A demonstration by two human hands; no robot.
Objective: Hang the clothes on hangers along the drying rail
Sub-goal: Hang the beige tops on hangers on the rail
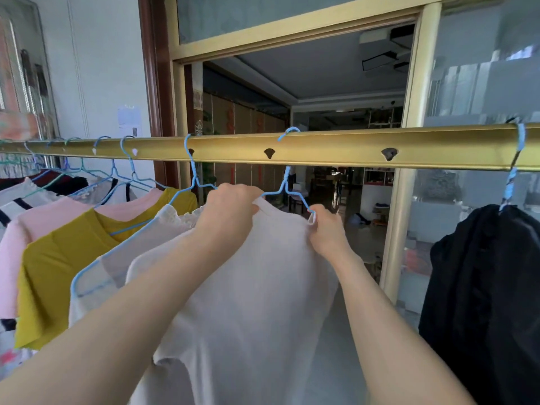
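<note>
A: Task item, quick?
B: It's the white shirt, on a light-blue wire hanger hooked over the gold drying rail about mid-span. The shirt hangs down the near side, and the left forearm crosses in front of it.
A: Hands?
B: The left hand has its grip curled over the collar-and-shoulder edge at the hanger's left arm. The right hand has a narrow pinching grip on the fabric at the hanger's right tip (the wire loop shows just beside the fingertips).
A: Neighbours on the rail?
B: Packed close on the left: a lace-collared top, then a mustard top, a pink top and striped pieces further left, all on blue or green wire hangers. Well apart on the right is a black garment on a blue-wrapped hanger.
A: Rail itself?
B: A flat-faced gold bar across the whole view, with dark notched holes along its front.
A: Room?
B: Behind the rail a gold-framed doorway opens onto a dim far interior with a recessed ceiling and shelves, too dark to detail. There's a reflective glass panel on the right. On the left is a white wall with a paper note stuck on it, and dark wood trim beside the frame.
</note>
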